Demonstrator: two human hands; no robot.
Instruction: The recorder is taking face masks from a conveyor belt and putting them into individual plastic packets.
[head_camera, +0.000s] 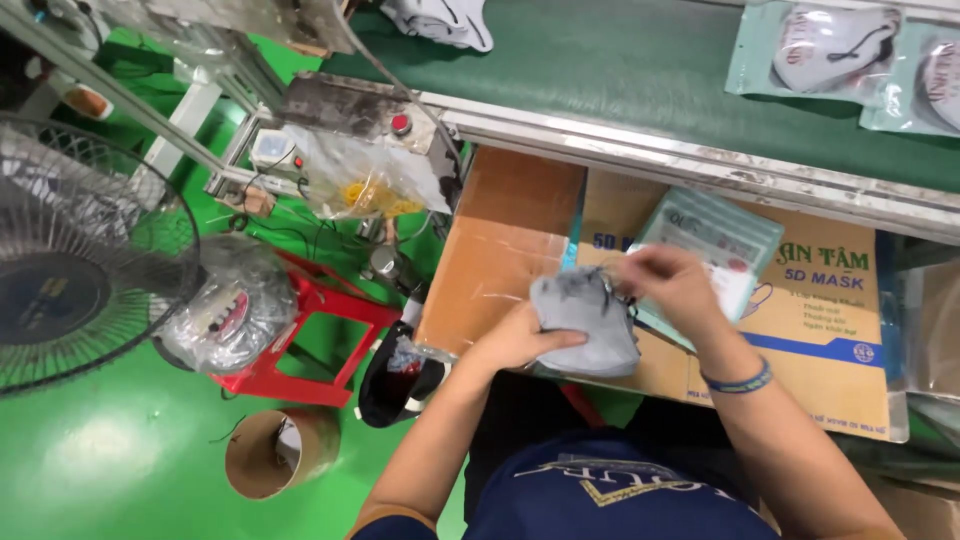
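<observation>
My left hand holds a small stack of grey face masks from below, thumb on top. My right hand pinches the stack's upper right edge, near the dark ear loops. A blue band sits on the right wrist. Behind the right hand a pale green clear packet lies on a brown cardboard box with printed sides. Both hands hover over the box's front edge.
A green conveyor belt runs across the top, carrying packed masks in packets. At left stand a wire fan, a red stool with a plastic bag, a cardboard tube, and the green floor.
</observation>
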